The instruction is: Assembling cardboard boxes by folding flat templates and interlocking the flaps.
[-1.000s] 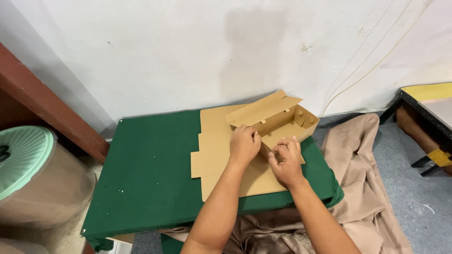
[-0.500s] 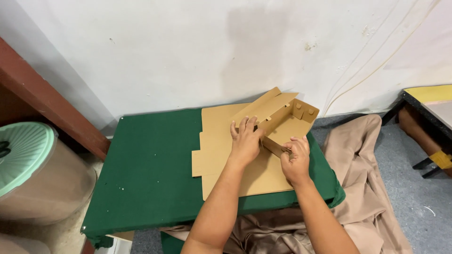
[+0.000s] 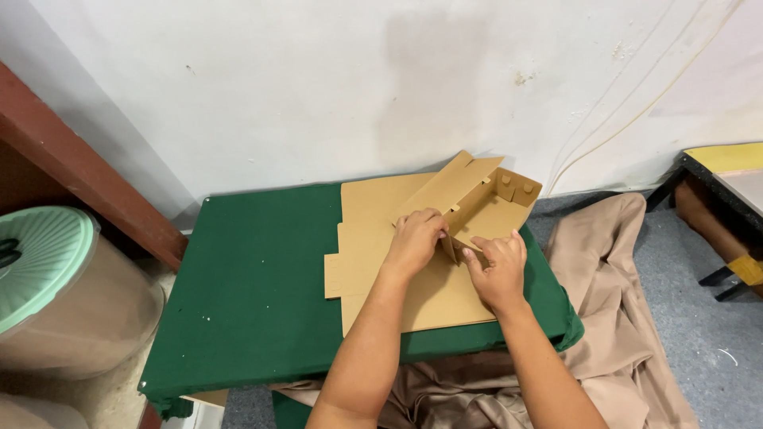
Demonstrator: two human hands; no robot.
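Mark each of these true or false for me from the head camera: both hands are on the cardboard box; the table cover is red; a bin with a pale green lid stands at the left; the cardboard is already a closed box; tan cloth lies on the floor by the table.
1. Both hands are on the cardboard box. True: the left hand and the right hand press on the cardboard box.
2. The table cover is red. False: the table cover is dark green.
3. A bin with a pale green lid stands at the left. True: the bin.
4. The cardboard is already a closed box. False: it is open on top, partly flat.
5. Tan cloth lies on the floor. True: the cloth.
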